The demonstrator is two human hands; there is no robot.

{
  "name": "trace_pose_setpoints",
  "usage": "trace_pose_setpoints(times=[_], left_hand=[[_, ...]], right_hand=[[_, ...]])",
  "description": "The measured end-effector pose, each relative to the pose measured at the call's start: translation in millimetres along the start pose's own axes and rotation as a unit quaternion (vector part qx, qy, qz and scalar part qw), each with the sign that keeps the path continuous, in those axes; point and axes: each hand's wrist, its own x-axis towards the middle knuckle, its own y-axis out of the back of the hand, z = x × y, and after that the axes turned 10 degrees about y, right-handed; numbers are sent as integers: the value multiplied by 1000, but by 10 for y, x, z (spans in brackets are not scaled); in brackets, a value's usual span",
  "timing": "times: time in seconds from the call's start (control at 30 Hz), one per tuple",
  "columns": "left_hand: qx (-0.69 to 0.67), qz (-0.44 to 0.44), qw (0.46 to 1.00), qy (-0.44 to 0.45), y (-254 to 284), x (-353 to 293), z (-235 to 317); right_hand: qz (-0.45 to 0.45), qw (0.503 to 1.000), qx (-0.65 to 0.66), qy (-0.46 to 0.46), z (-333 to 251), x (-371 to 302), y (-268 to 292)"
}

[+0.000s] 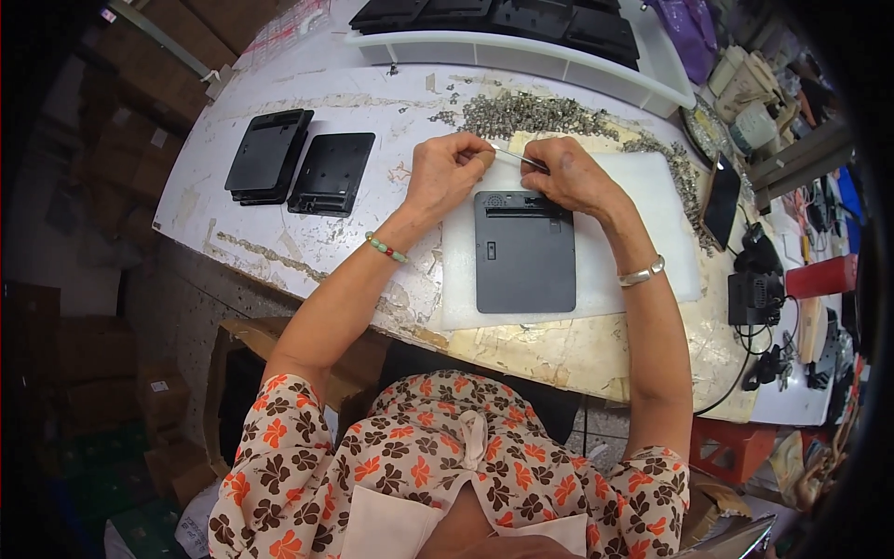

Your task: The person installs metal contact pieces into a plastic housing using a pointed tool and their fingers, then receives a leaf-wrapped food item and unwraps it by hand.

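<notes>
My right hand is closed round a thin, silvery metal tool that slants up to the left; its exact kind is too small to tell. At the tool's far end, the fingers of my left hand are pinched together, and whatever they hold is hidden. Both hands are just above the top edge of a flat dark grey plastic panel, which has a slot and a round grille near its top. Under the panel lies a white foam sheet. Beyond my hands spreads a heap of small metal parts.
Stacked black panels and another black panel lie at the left. A white tray of black parts stands at the back. On the right are a phone-like dark slab, a black device with cables and a red object.
</notes>
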Motion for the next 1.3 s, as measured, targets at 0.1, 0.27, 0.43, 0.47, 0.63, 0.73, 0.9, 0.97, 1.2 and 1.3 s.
trace_pose_setpoints(times=[0.1,0.27,0.43,0.47,0.63,0.73,0.9,0.97,1.2,1.3], left_hand=[[-26,-5,1000,15,25,-22,-1],[-47,-26,998,-32,3,-94,116],[-12,9,988,-152,-8,-123,173],[-9,24,985,-170,-13,-126,181],[-20,25,993,-117,-14,-130,181],[-74,-22,996,-55,-8,-135,180],[-112,-4,990,-88,-63,-168,223],[-2,84,971,-222,-57,-190,229],[46,85,963,-253,-34,-230,276],[34,85,962,-255,-29,-242,281]], right_hand=[[25,1000,12,-3,60,-34,-15],[66,924,343,-153,-71,-39,100],[116,823,533,-157,-185,-10,31],[119,791,579,-156,-178,-3,-20],[133,780,591,-159,-242,8,-53],[113,798,571,-159,-246,-6,-14],[177,745,614,-189,-337,3,-62],[196,728,628,-195,-434,9,-93],[235,637,705,-203,-439,3,-252],[237,623,718,-202,-491,7,-281]])
